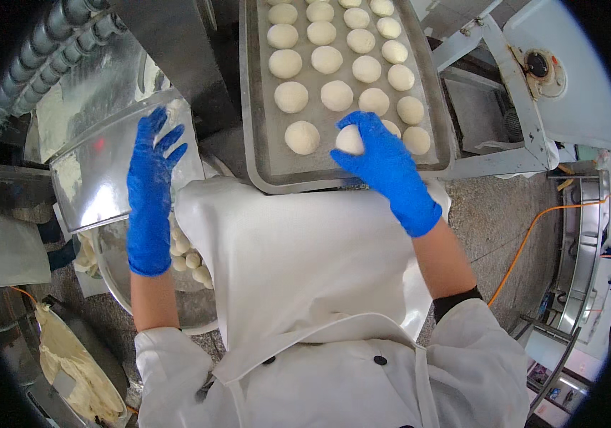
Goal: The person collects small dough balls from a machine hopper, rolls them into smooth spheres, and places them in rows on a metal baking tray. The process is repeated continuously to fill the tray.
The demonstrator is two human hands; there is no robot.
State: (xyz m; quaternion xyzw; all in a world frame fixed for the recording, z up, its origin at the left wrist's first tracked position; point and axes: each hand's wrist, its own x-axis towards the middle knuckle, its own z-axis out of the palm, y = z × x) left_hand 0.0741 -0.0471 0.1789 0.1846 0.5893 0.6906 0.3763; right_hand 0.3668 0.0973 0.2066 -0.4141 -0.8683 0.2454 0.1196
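In a blue glove, my right hand point(383, 166) grips a round white dough ball point(350, 140) at the near end of a metal baking tray point(262, 184). Whether this ball touches the tray cannot be told. Rows of pale dough balls point(302, 137) lie on the tray's mesh-like liner point(327, 163), one partly hidden behind my right hand. My left hand point(151, 182), also gloved in blue, is held over a shiny, flour-dusted metal chute point(107, 182) at the left, fingers apart and holding nothing.
Metal spiral rollers point(48, 59) stand at the upper left. Below the chute is a large round metal bowl point(196, 305) with small dough pieces point(193, 260). A container of dough point(78, 369) sits lower left. A white metal frame point(498, 160) adjoins the tray's right; an orange cable point(519, 243) crosses the floor.
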